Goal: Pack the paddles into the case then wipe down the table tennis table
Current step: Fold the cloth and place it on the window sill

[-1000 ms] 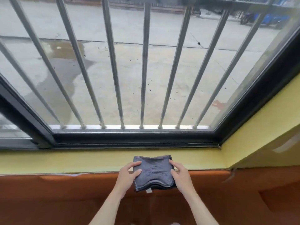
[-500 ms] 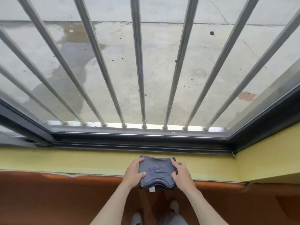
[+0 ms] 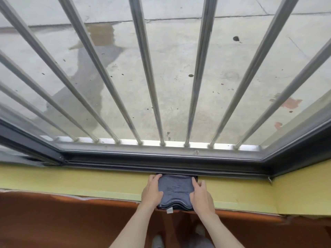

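A folded dark grey cloth (image 3: 175, 189) with a small white tag lies on the yellow windowsill (image 3: 89, 183), its far edge against the dark window frame (image 3: 161, 163). My left hand (image 3: 151, 192) holds the cloth's left side, thumb on top. My right hand (image 3: 200, 196) holds its right side, fingers curled over the edge. No paddles, case or table tennis table are in view.
Several metal bars (image 3: 146, 68) stand behind the window glass, with wet concrete ground outside. Below the sill the wall is orange-brown (image 3: 62, 221). A yellow side wall (image 3: 304, 190) closes the sill on the right. My shoes (image 3: 157, 241) show at the bottom.
Both hands have carried the cloth forward and set it down on the sill against the window frame. The view has tilted further down and moved closer to the window.
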